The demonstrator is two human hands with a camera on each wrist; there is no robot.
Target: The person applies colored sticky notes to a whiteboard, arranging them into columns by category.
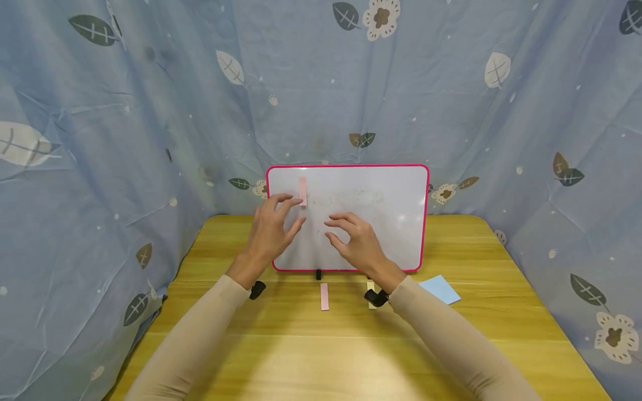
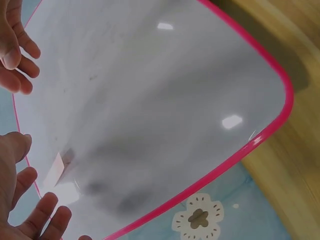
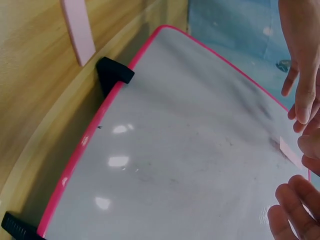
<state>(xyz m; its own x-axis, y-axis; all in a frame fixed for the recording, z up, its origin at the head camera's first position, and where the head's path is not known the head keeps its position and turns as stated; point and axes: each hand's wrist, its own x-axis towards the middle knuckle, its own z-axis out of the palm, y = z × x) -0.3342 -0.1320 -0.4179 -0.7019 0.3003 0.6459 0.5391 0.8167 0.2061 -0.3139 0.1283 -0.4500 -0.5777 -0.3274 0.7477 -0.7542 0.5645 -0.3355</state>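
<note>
Head: pink strip [image 1: 303,187] on whiteboard [image 1: 396,223], long axis vertical (left hand [image 1: 268,228], right hand [image 1: 362,243] spread)

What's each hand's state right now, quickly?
Left hand: open, holding nothing, near the pink strip on the whiteboard.
Right hand: open, holding nothing, before the whiteboard.

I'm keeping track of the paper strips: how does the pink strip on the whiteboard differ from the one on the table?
The board strip runs lengthwise down the whiteboard, while the table strip lies flat on the table. The left hand is close to the board strip; the table strip lies apart from it and the right hand. Both are narrow and pink.
</note>
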